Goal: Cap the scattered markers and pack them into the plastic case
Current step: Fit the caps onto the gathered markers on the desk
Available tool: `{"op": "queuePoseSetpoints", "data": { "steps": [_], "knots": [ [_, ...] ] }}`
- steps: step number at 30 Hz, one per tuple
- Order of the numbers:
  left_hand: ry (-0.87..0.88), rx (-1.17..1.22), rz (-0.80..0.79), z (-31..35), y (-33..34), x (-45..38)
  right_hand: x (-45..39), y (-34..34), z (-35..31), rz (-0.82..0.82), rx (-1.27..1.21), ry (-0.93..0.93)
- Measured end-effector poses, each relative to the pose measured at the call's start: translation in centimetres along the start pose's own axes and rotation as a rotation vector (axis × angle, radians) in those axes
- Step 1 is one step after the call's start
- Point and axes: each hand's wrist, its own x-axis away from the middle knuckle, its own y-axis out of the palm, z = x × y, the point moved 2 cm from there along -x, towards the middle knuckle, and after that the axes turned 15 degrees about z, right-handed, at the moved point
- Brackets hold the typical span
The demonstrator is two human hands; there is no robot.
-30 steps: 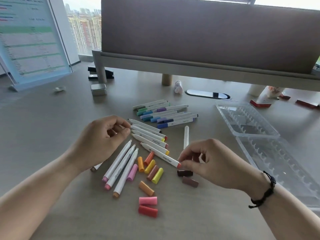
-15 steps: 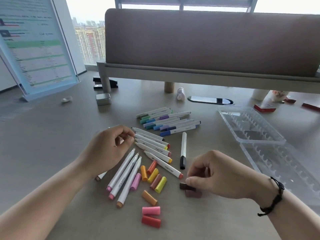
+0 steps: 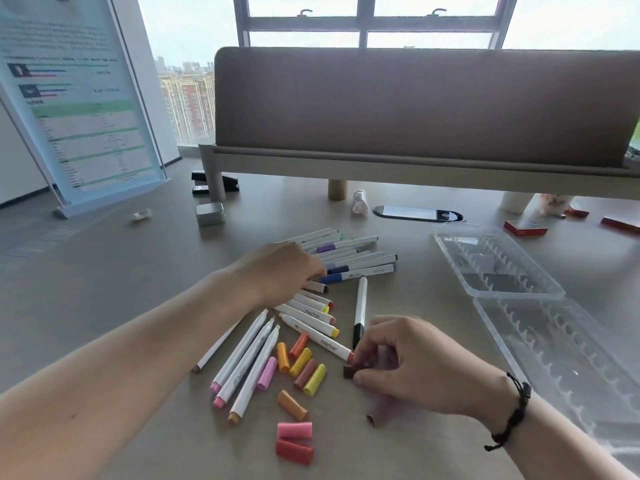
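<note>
My right hand (image 3: 412, 365) pinches a dark brown cap (image 3: 349, 371) against the desk, at the red tip of the lowest marker in a row of uncapped markers (image 3: 311, 315). My left hand (image 3: 280, 275) reaches over the top of that row, its fingertips curled onto a brown-tipped marker (image 3: 319, 287). Three more uncapped markers (image 3: 247, 362) lie fanned below it, and a thin one (image 3: 214, 351) lies beside my forearm. Several loose caps (image 3: 304, 370) lie scattered, pink and red ones (image 3: 294, 441) nearest me. Capped markers (image 3: 356, 259) are bunched behind. The clear plastic case (image 3: 498, 292) lies open at right.
A capped black marker (image 3: 360, 308) lies between the hands, and a mauve cap (image 3: 375, 419) sits under my right wrist. Behind stand a metal tin (image 3: 210, 213), a stapler (image 3: 228, 183), a phone (image 3: 415, 213), red boxes (image 3: 524, 228) and a padded desk divider (image 3: 415, 109). A sign stand (image 3: 86, 109) is at left.
My left hand let go of the thin marker and moved up and right onto the top of the uncapped row. My right hand closed on the dark brown cap. The camera tilted up.
</note>
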Motion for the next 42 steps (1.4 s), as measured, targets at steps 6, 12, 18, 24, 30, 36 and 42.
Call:
{"op": "queuePoseSetpoints", "data": {
  "steps": [6, 12, 18, 24, 30, 36, 42],
  "knots": [
    [0.037, 0.053, 0.137, -0.3, -1.8, 0.5, 0.2, 0.0, -0.1, 0.028, -0.077, 0.082],
    [-0.367, 0.981, 0.538, 2.2, -6.0, 4.9, -0.3, -0.2, -0.2, 0.146, -0.438, 0.264],
    [-0.907, 1.778, 0.440, 2.0, -4.5, 9.3, -0.3, 0.4, -1.0, 0.255, -0.814, 0.423],
    [-0.986, 1.815, 0.488, 2.0, -4.4, 9.7, -0.2, 0.7, -1.5, 0.281, -0.976, 0.498],
    [-1.023, 1.819, 0.487, 1.5, -4.2, 9.8, -0.5, 0.8, -1.0, 0.307, -1.145, 0.572],
    [-1.009, 1.755, 0.404, 2.3, -4.0, 9.8, -0.3, 0.8, -1.4, 0.279, -1.124, 0.557],
    [-0.868, 1.455, 0.333, 3.3, -4.4, 9.7, -0.2, 0.4, -1.4, 0.283, -1.189, 0.591]
  ]
}}
